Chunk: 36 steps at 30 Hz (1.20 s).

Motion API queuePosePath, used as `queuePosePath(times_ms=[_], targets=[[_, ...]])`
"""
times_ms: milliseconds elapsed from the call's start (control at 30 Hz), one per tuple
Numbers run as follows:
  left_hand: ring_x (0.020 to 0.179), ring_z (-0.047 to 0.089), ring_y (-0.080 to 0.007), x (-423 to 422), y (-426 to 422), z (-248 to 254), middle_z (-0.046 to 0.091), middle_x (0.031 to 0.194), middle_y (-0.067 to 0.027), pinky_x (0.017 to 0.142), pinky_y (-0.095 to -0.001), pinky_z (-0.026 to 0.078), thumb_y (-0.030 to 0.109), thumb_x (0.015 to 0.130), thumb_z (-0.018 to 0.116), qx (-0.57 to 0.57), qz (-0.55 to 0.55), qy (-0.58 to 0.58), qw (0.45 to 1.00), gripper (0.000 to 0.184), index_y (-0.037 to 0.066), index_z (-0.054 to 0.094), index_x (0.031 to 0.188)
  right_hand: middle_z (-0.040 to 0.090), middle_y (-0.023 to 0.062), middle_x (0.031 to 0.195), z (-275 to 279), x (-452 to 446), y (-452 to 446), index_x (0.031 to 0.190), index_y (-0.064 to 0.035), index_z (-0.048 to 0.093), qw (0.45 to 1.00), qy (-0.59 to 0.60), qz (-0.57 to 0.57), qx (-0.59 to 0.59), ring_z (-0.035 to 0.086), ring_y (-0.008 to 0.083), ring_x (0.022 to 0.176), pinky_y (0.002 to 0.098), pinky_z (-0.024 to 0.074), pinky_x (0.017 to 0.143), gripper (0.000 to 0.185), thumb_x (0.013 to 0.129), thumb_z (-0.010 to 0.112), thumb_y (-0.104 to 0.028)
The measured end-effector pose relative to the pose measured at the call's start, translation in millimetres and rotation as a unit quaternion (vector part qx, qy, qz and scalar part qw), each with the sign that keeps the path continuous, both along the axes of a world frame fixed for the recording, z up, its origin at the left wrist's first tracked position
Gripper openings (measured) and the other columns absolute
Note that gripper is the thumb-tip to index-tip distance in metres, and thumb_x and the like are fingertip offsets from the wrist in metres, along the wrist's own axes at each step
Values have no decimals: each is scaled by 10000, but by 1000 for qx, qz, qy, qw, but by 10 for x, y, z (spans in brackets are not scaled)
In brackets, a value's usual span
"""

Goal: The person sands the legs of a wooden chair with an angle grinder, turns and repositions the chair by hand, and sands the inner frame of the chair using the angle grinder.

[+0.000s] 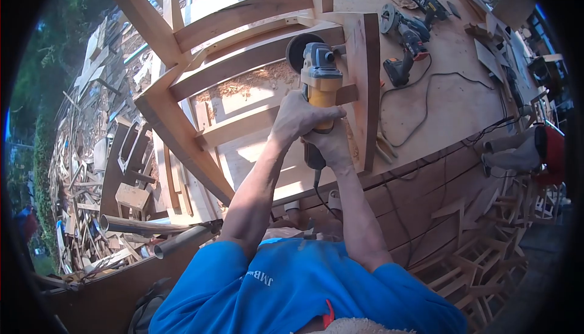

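Both hands grip a yellow and grey angle grinder [322, 88]. My left hand [297, 117] wraps its body from the left side, and my right hand [333, 144] closes around it lower down, near the cord end. The grinder's dark round disc [298, 52] is up against or just over a rail of a wooden chair frame [243, 69]; whether it touches cannot be made out. This frame lies on a pale board table [447, 106], its thick leg [365, 91] standing right of my hands. Wood shavings [249, 85] are scattered between the rails.
More power tools [404, 36] lie on the table's right side, with a black cord [420, 115] looping across. Pliers [385, 148] rest by the leg. Metal pipes [182, 240] are at lower left, scrap wood [91, 182] beyond. Someone's legs [514, 154] show at right, near stacked wooden frames [480, 261].
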<state>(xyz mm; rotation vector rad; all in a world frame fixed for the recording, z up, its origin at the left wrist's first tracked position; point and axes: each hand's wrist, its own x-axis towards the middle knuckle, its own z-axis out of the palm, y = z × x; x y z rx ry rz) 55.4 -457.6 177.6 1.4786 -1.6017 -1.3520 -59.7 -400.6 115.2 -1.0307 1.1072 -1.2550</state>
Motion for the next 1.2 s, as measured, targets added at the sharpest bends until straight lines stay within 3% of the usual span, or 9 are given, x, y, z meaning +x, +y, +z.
queuePosePath(times_ms=[333, 533, 633, 733, 867, 967, 1067, 1200], targets=[[839, 771, -244, -298, -268, 328, 777, 907, -162, 774, -362, 600, 509, 614, 900, 16, -17, -78, 997, 650, -10, 787, 990, 704, 61, 818, 52, -270, -301, 1073, 0, 637, 999, -40, -24, -2, 710, 151, 697, 293, 576, 638, 406, 750, 866, -91], [839, 771, -241, -339, -236, 121, 777, 887, -156, 774, -368, 600, 501, 618, 900, 45, -35, -59, 997, 638, -3, 787, 992, 705, 64, 831, -21, -304, -144, 1083, -2, 638, 998, -59, -10, 31, 711, 153, 718, 302, 578, 654, 396, 768, 863, -86], [834, 766, -207, -351, -116, -57, 780, 910, -130, 779, -346, 602, 424, 664, 912, 7, -56, -63, 996, 578, -5, 781, 1030, 707, 63, 842, -16, -295, 28, 1083, -2, 641, 997, -67, -15, 29, 711, 153, 728, 300, 575, 664, 384, 777, 858, -86], [809, 768, -255, -364, -120, -87, 771, 855, -161, 760, -374, 596, 461, 634, 890, 7, -34, -19, 999, 585, 4, 787, 985, 709, 63, 853, -10, -350, -2, 1094, -3, 639, 998, -50, -1, 34, 710, 153, 730, 298, 573, 667, 387, 783, 853, -88], [817, 763, -243, -281, -275, 280, 773, 876, -158, 780, -370, 591, 470, 623, 894, -4, -31, -70, 997, 592, 4, 783, 969, 704, 59, 849, 89, -266, -249, 1119, -6, 628, 999, -36, -7, 7, 707, 152, 721, 299, 577, 663, 408, 787, 851, -87], [818, 763, -242, -273, -370, 291, 774, 889, -153, 775, -365, 593, 473, 616, 898, -11, -37, -52, 998, 601, 2, 782, 972, 724, 63, 921, -11, -233, -389, 1171, -6, 612, 997, -71, -18, -16, 733, 147, 791, 291, 590, 699, 525, 770, 895, -193], [808, 761, -249, -254, -378, 295, 773, 884, -155, 773, -366, 593, 469, 617, 898, 2, -44, -66, 997, 598, 2, 782, 972, 693, 61, 842, -18, -222, -376, 1120, -5, 620, 996, -82, -25, -7, 698, 156, 708, 304, 580, 648, 396, 798, 841, -68], [784, 759, -255, -292, -250, 57, 770, 862, -159, 759, -368, 594, 452, 618, 897, 3, -48, -53, 997, 580, -5, 783, 955, 694, 64, 854, -220, -249, -180, 1123, -4, 618, 997, -76, -34, 4, 695, 160, 708, 307, 579, 645, 393, 803, 840, -59]])
